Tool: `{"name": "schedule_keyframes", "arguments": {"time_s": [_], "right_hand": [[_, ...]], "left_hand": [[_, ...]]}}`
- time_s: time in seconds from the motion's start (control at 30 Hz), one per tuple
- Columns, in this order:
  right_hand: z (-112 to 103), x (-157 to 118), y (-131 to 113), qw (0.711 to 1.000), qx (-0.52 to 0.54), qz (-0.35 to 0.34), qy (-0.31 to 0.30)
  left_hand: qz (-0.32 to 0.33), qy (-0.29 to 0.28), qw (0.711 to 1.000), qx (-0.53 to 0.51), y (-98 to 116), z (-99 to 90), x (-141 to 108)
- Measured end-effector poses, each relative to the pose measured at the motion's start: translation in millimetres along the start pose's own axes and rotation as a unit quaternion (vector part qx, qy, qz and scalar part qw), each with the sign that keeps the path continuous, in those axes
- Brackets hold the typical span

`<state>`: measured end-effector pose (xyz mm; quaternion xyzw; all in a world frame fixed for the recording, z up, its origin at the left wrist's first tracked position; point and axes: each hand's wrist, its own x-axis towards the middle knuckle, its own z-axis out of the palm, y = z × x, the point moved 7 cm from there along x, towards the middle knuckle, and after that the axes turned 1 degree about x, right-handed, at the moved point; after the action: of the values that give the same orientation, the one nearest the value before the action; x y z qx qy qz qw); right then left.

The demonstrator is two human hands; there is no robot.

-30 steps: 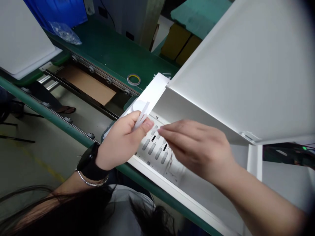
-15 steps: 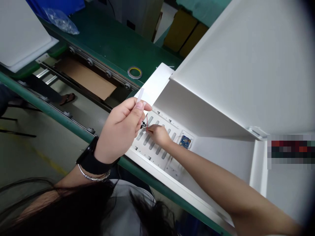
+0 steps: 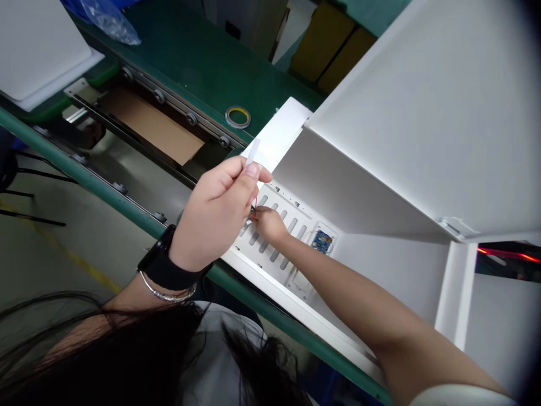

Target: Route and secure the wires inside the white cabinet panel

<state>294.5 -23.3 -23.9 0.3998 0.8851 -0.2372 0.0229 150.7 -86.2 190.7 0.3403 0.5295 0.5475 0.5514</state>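
Left hand (image 3: 220, 211): raised nearer the camera, thumb and forefinger pinched on a translucent white strip (image 3: 252, 151) that sticks up past the thumb tip. Right hand (image 3: 273, 224): lower, down inside the white cabinet (image 3: 346, 192), fingers drawn together at a thin red wire (image 3: 256, 200) just beyond and below the left fingers. (Cannot tell whether the right fingertips are actually closed on it; the left hand hides part of that spot.)

Change: a second ago both hands were up together, the right fingertips close by the strip. The right has since dropped away to the wire, leaving the strip in the left hand alone. Over the last half second the right has stayed at the wire. My reading: the strip is being kept in reserve, and attention has passed to the wiring.

Surroundings: under the right hand, the slotted panel (image 3: 296, 243) of the cabinet; to its right, a blue circuit board (image 3: 322, 241), uncovered now that the hand is lower. Behind the left hand, a white end piece (image 3: 281, 132); beyond it, a tape roll (image 3: 228, 118) lies on the green bench (image 3: 186, 73), well apart from both hands.
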Motion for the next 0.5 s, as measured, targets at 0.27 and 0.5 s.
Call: {"name": "schedule_keyframes", "arguments": {"time_s": [0.27, 0.5], "right_hand": [[0.9, 5.8, -10.0, 0.998, -0.035, 0.029, -0.031], [4.1, 6.6, -13.6, 0.996, -0.062, 0.032, -0.059]], "left_hand": [[-0.003, 0.002, 1.0, 0.004, 1.0, 0.2, -0.1], [-0.007, 0.003, 1.0, 0.004, 0.6, 0.3, -0.4]]}}
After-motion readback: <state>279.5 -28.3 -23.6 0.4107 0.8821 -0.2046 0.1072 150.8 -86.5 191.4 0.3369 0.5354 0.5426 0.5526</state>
